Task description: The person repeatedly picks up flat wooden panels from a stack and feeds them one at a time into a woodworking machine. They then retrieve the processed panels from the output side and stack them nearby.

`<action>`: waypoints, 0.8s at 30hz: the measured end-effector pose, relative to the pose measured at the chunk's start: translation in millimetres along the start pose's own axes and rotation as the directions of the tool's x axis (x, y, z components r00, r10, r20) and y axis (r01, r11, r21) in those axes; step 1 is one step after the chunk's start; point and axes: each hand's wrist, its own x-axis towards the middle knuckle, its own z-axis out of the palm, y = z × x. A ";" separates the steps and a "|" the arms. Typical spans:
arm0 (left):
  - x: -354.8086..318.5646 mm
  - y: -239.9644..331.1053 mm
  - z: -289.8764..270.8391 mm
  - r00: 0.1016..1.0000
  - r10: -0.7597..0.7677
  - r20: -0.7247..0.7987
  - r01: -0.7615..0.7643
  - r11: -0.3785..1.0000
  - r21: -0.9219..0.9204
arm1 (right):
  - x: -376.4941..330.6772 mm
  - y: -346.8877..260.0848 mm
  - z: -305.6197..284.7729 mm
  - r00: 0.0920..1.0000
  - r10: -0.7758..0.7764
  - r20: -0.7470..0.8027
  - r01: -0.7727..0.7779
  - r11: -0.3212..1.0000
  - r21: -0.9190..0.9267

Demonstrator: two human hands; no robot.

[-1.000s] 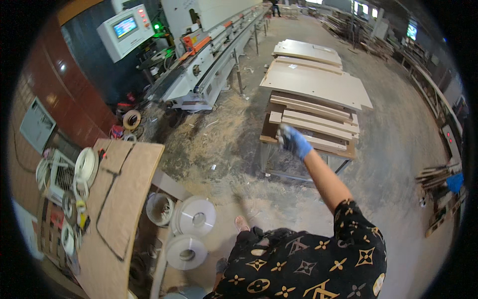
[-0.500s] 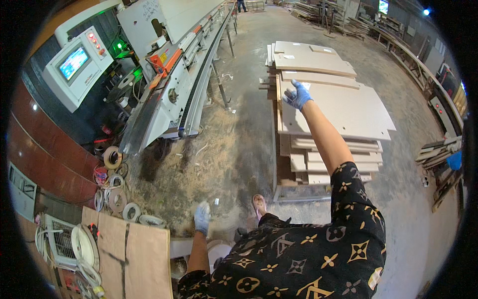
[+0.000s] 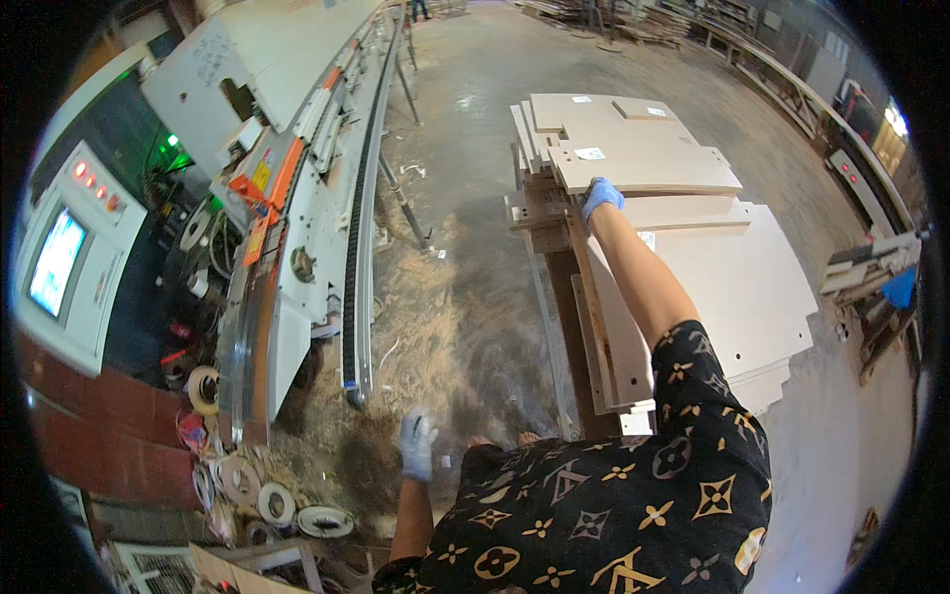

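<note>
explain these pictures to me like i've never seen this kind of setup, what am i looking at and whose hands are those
There is no robot here: these are a person's own hands, in bluish gloves. The view comes from a wide fisheye camera worn on the head, looking down, so straight edges bend near the rim.

The right hand reaches forward to the near edge of a pale panel with a small white label; how firmly it grips is hidden. The left hand, slightly blurred, is low over the dusty floor, with nothing visibly held.

More large panels lie stacked nearer the person. On the left runs a long white machine with orange parts, and beside it a control box with a lit screen.
</note>
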 end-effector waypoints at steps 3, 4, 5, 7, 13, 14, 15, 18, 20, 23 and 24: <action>51.7 61.3 31.1 0.904 0.348 0.249 -0.427 0.754 0.498 | -70.8 16.7 -16.8 0.976 -0.063 0.208 0.056 0.998 0.039; 62.7 78.4 44.4 0.858 0.435 0.272 -0.511 0.772 0.378 | -103.8 28.9 -26.0 0.941 -0.016 0.337 -0.002 0.999 0.052; 69.1 92.4 56.8 0.850 0.464 0.250 -0.523 0.798 0.300 | -139.4 45.8 -31.3 0.906 0.001 0.424 -0.012 1.000 0.022; 92.2 132.8 59.5 0.686 0.597 0.416 -0.663 0.276 0.696 | -212.3 84.2 -27.9 0.837 0.069 0.542 -0.016 0.995 -0.103; 155.7 175.0 -9.9 0.751 0.544 0.374 -0.440 -0.010 0.898 | -368.8 248.5 28.0 0.580 0.334 0.743 -0.004 0.913 -0.407; 160.2 171.1 -35.0 0.814 0.507 0.283 -0.346 0.032 0.938 | -385.2 276.3 38.0 0.521 0.398 0.755 -0.037 0.894 -0.446; 162.3 164.9 -60.7 0.808 0.552 0.206 -0.282 0.054 0.958 | -397.3 301.5 50.6 0.422 0.464 0.779 -0.029 0.866 -0.500; 170.3 139.6 -139.5 0.781 0.623 0.040 -0.162 0.141 0.977 | -429.1 372.1 85.5 0.263 0.669 0.695 0.122 0.692 -0.712; 177.1 122.8 -183.4 0.720 0.693 -0.034 -0.108 0.160 0.981 | -450.6 405.0 102.9 0.185 0.713 0.676 0.310 0.610 -0.729; 191.0 96.6 -244.3 0.685 0.712 -0.152 -0.006 0.213 0.977 | -463.0 432.5 125.7 -0.035 0.899 0.438 0.121 0.438 -0.891; 193.8 88.3 -263.6 0.642 0.750 -0.157 -0.003 0.208 0.978 | -462.9 435.6 130.9 -0.097 0.878 0.468 0.089 0.476 -0.875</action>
